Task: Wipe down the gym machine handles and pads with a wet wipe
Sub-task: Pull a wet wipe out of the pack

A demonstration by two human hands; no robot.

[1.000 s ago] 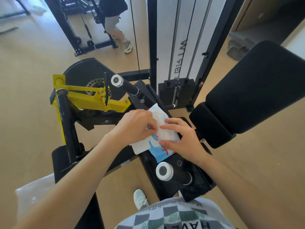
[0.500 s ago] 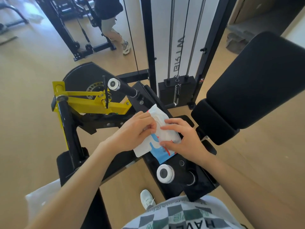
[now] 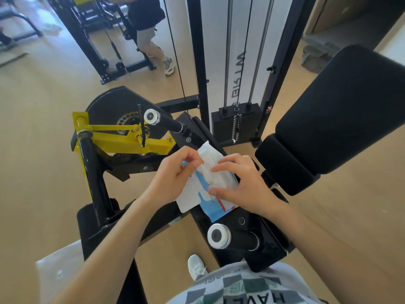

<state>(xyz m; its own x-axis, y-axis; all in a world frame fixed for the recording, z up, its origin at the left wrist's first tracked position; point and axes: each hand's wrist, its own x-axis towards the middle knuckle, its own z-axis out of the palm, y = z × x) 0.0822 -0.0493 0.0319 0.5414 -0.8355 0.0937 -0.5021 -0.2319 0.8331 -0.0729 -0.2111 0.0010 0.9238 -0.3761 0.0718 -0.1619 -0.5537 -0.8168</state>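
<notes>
Bare forearms (image 3: 114, 238) — a checked shirt (image 3: 241, 286) in grey, green and white with dark lettering — one white sneaker (image 3: 195, 267).

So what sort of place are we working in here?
A gym, most likely: a weight stack on guide rods, a large black pad on this machine, and another cable frame further back.

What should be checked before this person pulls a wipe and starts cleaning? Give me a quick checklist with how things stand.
1. Both hands on the wipe pack: ok.
2. The left hand pinches the pack's upper part: ok.
3. The right hand grips the pack from the side: ok.
4. A wipe drawn out of the pack: cannot tell.
5. The black back pad bare and in view to the right: ok.
</notes>
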